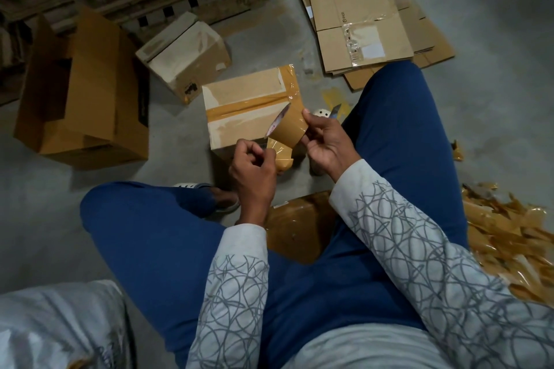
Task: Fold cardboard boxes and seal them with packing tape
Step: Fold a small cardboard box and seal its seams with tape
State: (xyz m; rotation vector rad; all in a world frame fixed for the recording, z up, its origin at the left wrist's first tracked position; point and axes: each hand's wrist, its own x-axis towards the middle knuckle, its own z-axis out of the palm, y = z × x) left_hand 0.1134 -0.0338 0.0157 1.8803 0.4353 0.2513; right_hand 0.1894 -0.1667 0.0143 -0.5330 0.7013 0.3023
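Person is sitting on the floor (45, 189), knees in blue trousers spreading wide. The left hand (254, 166) is pinching the loose end of the brown tape strip (281, 156), fingers curling in tight. The right hand (323, 141) is gripping the tape roll (292, 129) around its outside, thumb on top. The roll is hanging just at the near right corner of the taped box (245, 99), which is sitting dead ahead at 12 o'clock with brown strips running across its top. A heap of crumpled tape scraps (503, 237) is lying at 3 o'clock. Further out, a smaller box (186, 57) is tilting at 11 o'clock, a big open box (90, 93) is sitting at 10 o'clock, and flattened cardboard (365, 24) is lying stacked at 1 o'clock.
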